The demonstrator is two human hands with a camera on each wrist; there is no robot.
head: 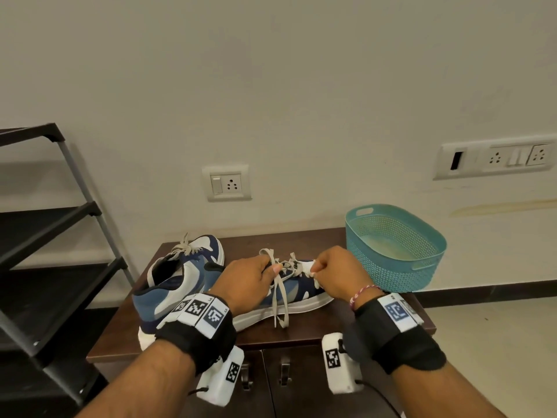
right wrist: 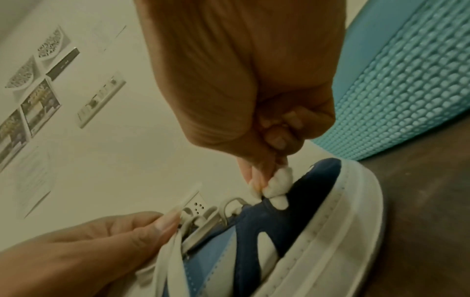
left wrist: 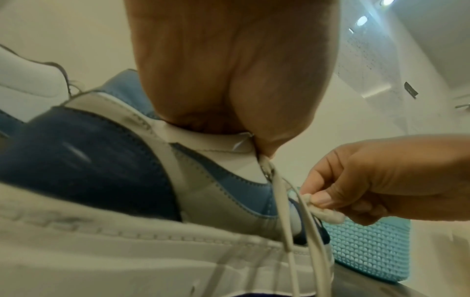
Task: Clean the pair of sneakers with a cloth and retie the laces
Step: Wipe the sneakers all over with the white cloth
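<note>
Two sneakers stand on the dark wooden table [head: 316,334]. The far sneaker [head: 184,276] sits at the left with its laces tied. The near sneaker [head: 289,292] lies in front of it, toe pointing right toward the teal basket [head: 394,245], which stands on the table's right rear corner.

The left hand [head: 245,282] rests over the ankle opening of the near sneaker; its fingers [right wrist: 152,227] pinch the loose grey laces [head: 278,292], whose ends hang over the sole and down onto the table. The right hand [head: 340,273] is positioned over the toe area; its fingers [right wrist: 254,176] are curled and pinch a small white wad of cloth [right wrist: 276,186] that touches the dark blue upper just ahead of the lace eyelets.

A black shelf rack [head: 45,236] stands left of the table. Wall sockets [head: 227,182] are mounted behind it.
</note>
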